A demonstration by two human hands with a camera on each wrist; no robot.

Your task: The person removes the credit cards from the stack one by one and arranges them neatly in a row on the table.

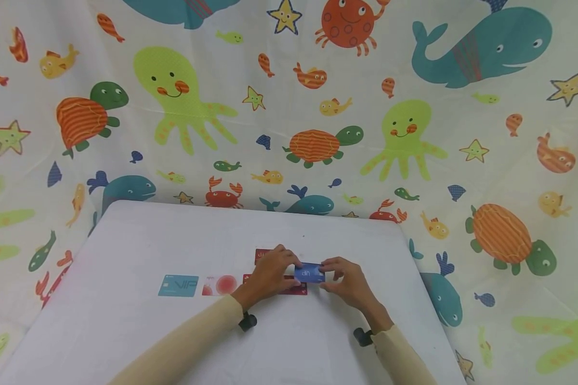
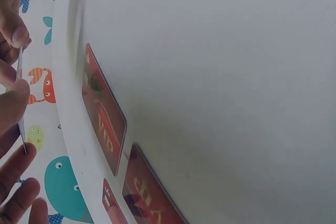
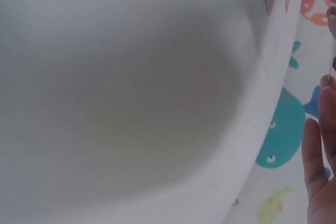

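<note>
A blue card (image 1: 310,272) is held up between both hands, its printed face toward the head camera. My left hand (image 1: 271,270) pinches its left end, and my right hand (image 1: 349,282) pinches the right end between thumb and fingers. The left wrist view catches the card nearly edge-on. Below the left hand, red cards lie on the table; one red card (image 1: 296,289) shows under the blue one, and another red card (image 1: 260,255) sits farther back, partly covered by that hand. The left wrist view shows a red VIP card (image 2: 105,111) close by.
A teal VIP card (image 1: 178,285) and a white card with a pink-red circle (image 1: 221,285) lie in a row to the left. The white table (image 1: 139,342) ends at a back edge before a curtain (image 1: 250,123) printed with sea animals.
</note>
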